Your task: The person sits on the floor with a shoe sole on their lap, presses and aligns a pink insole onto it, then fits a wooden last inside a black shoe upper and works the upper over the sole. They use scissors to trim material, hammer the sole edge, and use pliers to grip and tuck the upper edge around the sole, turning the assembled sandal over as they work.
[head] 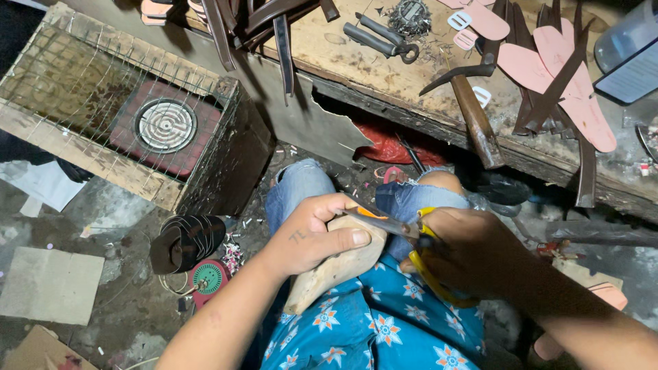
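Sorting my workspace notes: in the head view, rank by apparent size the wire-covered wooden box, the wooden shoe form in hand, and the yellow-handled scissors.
1. Wire-covered wooden box
2. Wooden shoe form
3. Yellow-handled scissors, partly hidden by the right hand, so unsure.

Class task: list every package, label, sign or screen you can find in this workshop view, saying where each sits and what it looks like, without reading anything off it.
Translucent plastic container with a dark rectangular label: top right on the wooden workbench, greyish body, label dark blue-grey.
Round green-and-red disc: on the floor left of the person's knee; whether it is a lid or a dial is unclear.
Flat brown cardboard pieces: lower left floor, plain.
No screens or signs visible.
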{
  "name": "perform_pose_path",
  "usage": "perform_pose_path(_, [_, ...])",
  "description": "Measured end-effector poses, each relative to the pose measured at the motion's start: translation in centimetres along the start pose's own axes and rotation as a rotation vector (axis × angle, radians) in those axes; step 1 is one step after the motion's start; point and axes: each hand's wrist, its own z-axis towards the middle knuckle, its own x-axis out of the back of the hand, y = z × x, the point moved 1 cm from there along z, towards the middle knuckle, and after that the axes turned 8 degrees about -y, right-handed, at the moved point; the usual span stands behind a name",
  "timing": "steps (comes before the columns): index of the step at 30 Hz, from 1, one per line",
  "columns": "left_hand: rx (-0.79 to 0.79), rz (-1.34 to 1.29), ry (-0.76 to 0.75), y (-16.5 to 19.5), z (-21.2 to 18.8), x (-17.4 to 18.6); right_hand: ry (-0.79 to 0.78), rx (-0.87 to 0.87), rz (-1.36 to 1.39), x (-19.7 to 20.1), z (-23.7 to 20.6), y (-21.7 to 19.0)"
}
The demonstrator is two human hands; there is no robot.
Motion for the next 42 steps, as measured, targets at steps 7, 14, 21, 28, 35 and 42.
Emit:
perform_pose_path(7, [-0.072,-0.006,-0.060,0.4,0.0,-0.4,-0.031,0.023,0.002,1.0,0.1,-0.5])
perform_pose_path(14, [0.012,0.006,-0.071,0.8,0.2,-1.2,-0.143,-0.116,-0.124,0.6,0.1,0.3])
perform_pose_path(21, [0.013,0.033,-0.101,1.3,0.1,-1.6,-0.084,-0.268,-0.015,0.6,-0.3,2.0])
perform_pose_path(28, [-0.034,0.102,-0.033,1.8,-0.2,-1.5,0.087,0.064,-0.069,2.4,0.4,-0.4])
perform_pose_path(35, [-0.016,-0.003,-0.097,1.3,-0.1,-2.3,-0.315,-0.323,-0.100,5.2,1.3,-2.3])
perform_pose_path(42, [-0.054,0.108,-0.116,1.2,0.0,-2.4,-0.538,-0.487,-0.160,6.1,1.4,-3.4])
